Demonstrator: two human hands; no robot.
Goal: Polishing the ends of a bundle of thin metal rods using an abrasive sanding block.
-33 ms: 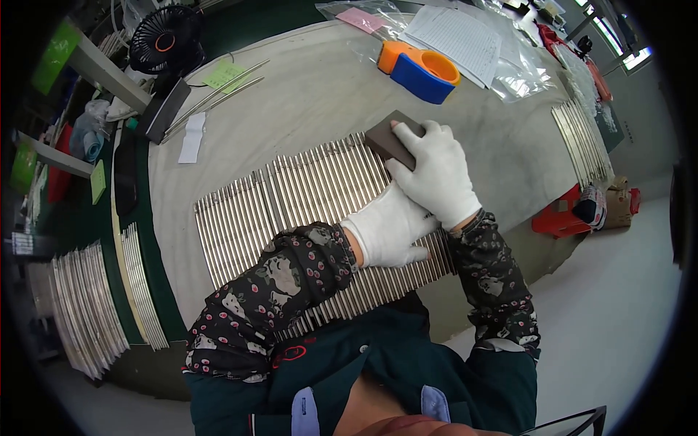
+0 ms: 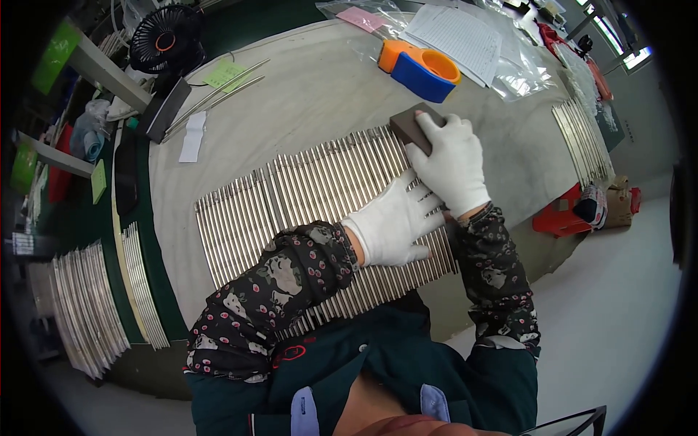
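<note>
A row of slim silvery metal rods (image 2: 236,225) lies side by side on the grey cloth-covered table in front of me. My left hand (image 2: 385,227), in a white glove, rests flat across the rods right of their middle, its fingers spread. My right hand (image 2: 454,163), gloved in white too, grips a grey-brown rectangular block (image 2: 407,129) that looks like a sanding block. The block sits over the far ends of the rods at the row's right end. My right palm and fingers hide part of it.
An orange and blue tape ring or dispenser (image 2: 420,69) lies beyond the rods, beside paper sheets (image 2: 454,43) and plastic bags. More rods lie at the right edge (image 2: 582,145) and far left (image 2: 87,309). A black fan (image 2: 166,40) stands at the back left.
My right hand has slid the block to the right along the rods' far ends, away from my left hand. My left fingers have spread wider.
</note>
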